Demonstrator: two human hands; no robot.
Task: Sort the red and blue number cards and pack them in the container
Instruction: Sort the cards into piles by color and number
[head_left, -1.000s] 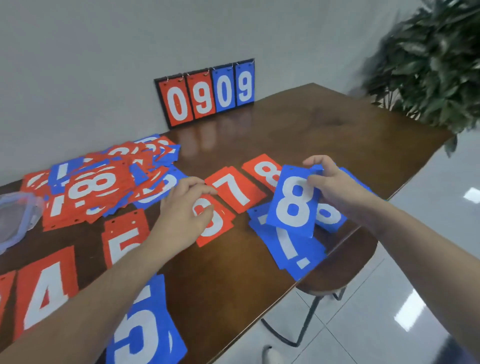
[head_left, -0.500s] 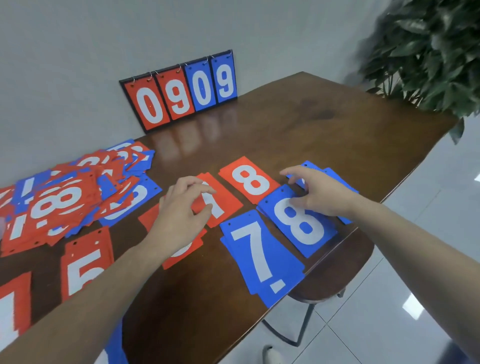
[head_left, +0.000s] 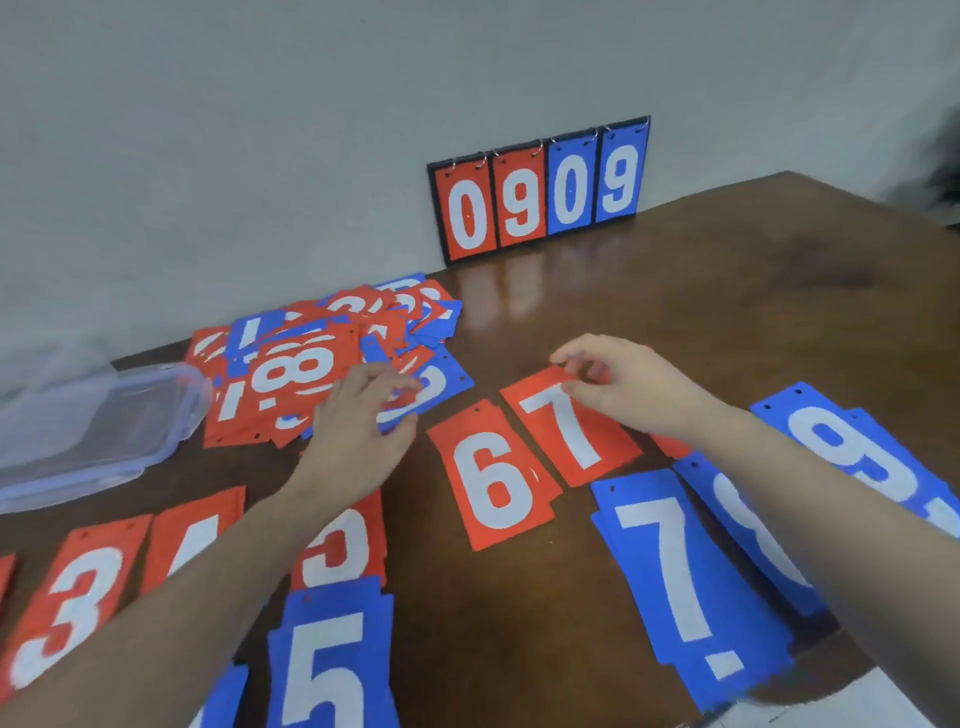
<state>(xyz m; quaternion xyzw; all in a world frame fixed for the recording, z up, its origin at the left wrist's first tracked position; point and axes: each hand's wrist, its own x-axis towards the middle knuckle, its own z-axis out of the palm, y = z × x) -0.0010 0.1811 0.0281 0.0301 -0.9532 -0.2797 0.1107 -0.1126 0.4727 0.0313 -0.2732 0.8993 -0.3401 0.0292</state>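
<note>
Sorted red and blue number cards lie flat beside the clear container
</note>
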